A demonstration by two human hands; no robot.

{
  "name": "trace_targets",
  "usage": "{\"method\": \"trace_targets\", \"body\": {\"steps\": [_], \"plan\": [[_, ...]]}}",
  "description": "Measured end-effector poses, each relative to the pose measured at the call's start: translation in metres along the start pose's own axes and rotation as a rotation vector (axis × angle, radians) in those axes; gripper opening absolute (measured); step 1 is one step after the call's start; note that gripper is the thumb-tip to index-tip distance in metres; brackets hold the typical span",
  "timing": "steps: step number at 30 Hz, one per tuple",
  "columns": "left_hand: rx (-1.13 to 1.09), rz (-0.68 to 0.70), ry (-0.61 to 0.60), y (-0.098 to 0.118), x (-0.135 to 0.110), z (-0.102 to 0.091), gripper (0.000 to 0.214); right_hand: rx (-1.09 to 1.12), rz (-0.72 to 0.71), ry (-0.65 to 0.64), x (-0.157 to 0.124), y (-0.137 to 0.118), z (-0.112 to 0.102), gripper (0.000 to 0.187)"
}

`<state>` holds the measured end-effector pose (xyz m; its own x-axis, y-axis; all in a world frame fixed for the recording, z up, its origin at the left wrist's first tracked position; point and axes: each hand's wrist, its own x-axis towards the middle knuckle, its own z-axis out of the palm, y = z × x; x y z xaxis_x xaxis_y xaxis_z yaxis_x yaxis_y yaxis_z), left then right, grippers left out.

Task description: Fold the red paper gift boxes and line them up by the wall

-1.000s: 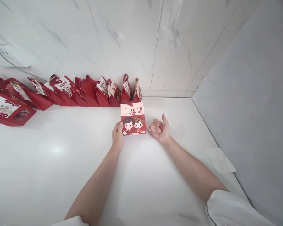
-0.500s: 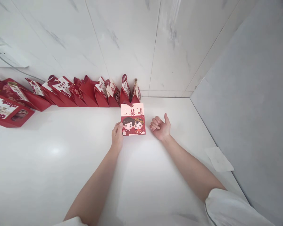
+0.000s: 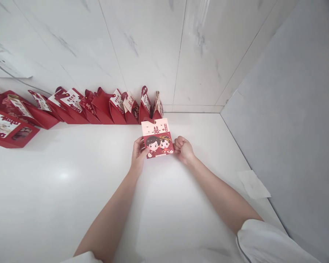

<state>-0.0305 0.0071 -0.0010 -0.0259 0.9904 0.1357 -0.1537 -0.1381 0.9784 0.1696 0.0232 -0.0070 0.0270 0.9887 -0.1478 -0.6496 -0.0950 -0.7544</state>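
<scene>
A small red and pink gift box (image 3: 157,138) with two cartoon figures on its front stands on the white table (image 3: 71,190), slightly tilted. My left hand (image 3: 138,153) grips its lower left corner, fingers wrapped round the edge. My right hand (image 3: 183,149) is curled into a fist that touches the box's right edge; whether it grips the box I cannot tell.
A row of several red gift bags (image 3: 104,106) leans along the marble back wall, with a flat red box (image 3: 8,128) at the far left. A grey wall panel (image 3: 290,120) closes the right side. A white paper scrap (image 3: 253,184) lies by it.
My right hand turned over from palm-up with loose fingers, closed into a fist and moved left against the box. The box tilted a little.
</scene>
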Motion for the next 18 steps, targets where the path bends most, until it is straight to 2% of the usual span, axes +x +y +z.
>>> {"method": "trace_targets", "body": {"steps": [4,7,11,18], "plan": [[0.049,-0.049,0.014,-0.003,-0.001,0.003,0.083,-0.042,-0.008,-0.034,-0.004,-0.003,0.004,0.021],[0.093,-0.028,-0.024,-0.003,-0.003,0.006,0.076,-0.086,-0.003,-0.068,-0.005,-0.001,0.003,0.017],[0.204,-0.066,-0.093,-0.003,-0.006,0.009,0.065,-0.164,0.005,-0.097,-0.007,0.004,0.000,0.009],[0.169,-0.093,-0.057,-0.003,-0.006,0.011,0.061,-0.175,-0.095,-0.006,-0.002,0.005,-0.006,0.011]]}}
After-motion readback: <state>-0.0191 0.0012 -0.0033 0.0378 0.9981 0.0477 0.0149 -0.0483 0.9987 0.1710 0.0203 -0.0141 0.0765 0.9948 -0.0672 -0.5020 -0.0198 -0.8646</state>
